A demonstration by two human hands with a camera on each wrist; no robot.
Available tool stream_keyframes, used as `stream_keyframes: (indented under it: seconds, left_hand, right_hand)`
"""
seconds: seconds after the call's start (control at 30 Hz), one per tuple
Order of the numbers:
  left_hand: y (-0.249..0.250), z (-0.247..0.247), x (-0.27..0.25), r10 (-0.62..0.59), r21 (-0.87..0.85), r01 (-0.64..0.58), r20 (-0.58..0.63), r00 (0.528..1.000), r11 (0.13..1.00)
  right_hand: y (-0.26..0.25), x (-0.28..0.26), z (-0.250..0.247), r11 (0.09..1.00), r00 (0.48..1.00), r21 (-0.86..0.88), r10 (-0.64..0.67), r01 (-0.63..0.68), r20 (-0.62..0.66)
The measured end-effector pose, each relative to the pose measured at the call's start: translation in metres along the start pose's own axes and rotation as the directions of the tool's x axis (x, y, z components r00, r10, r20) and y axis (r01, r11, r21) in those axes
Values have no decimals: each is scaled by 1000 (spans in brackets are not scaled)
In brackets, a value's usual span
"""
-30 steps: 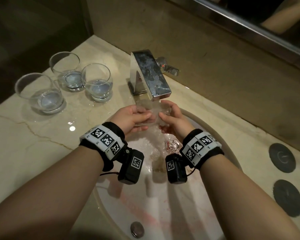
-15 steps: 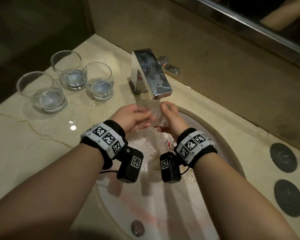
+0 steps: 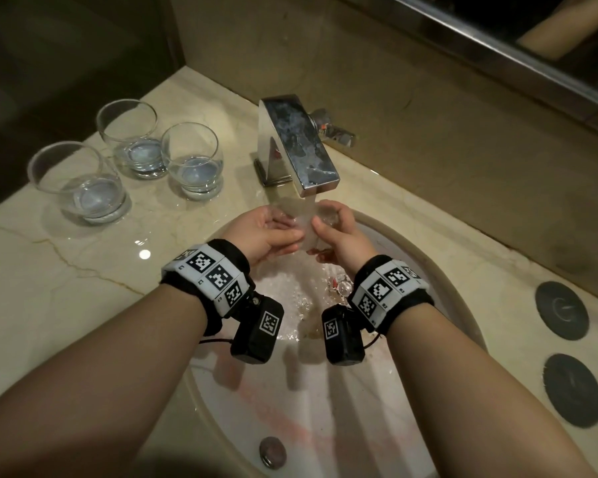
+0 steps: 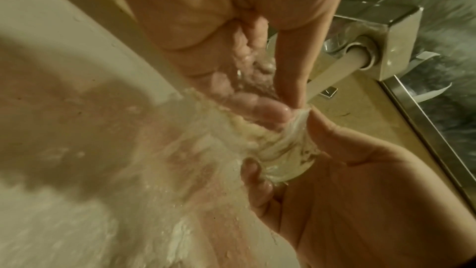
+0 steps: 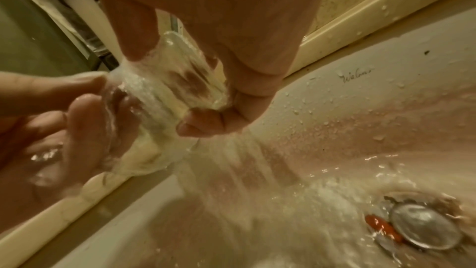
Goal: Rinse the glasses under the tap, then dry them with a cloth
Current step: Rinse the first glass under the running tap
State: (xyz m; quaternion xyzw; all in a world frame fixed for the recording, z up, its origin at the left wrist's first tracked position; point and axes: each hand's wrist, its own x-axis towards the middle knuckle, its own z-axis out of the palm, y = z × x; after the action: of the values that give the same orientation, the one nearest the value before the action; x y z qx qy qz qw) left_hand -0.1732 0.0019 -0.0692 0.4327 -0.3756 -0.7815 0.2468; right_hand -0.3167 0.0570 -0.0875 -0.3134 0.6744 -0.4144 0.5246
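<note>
A clear glass lies tilted under the running tap, with water pouring over it into the basin. My right hand grips its thick base, thumb on top and fingers curled below. My left hand pinches the rim end, thumb outside and wet fingers at the mouth. The glass is blurred by the flowing water. Three more glasses stand on the counter left of the tap, each with a little water in the bottom.
The oval basin's rim curves round my hands, and water splashes near the drain. A metal plug sits at the basin's near side. Dark round coasters lie on the counter at the right. A mirror frame runs above the back wall.
Both hands have kept hold of the glass under the stream. My right hand has shifted a little on it, and the glass has turned slightly between my hands.
</note>
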Motion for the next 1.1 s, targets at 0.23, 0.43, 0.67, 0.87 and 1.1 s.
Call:
stream_keyframes:
  seconds: [0.23,0.43,0.67,0.87,1.1]
  left_hand:
    - [2,1,-4,-9,74,4,75,997,997]
    - [5,2,-2,-29,156,19,65,997,988]
    - [2,2,-1,18,34,-19,17,1000,999]
    - [3,0,-1,15,-1,-15,15,1000,1000]
    - [7,-2,-2,21,5,-21,12,1000,1000]
  right_hand:
    - [-5,2,1,988,987,-38,145,-148,-67]
    - [-3,6,2,966,968,-71,249,-250,-16]
    - [-3,-2,-3,1000,1000,-25,14,-13,19]
    - [4,-4,-5,995,998,98,-14,8,54]
    - [6,-1,-1,986,1000,165,-2,-2,21]
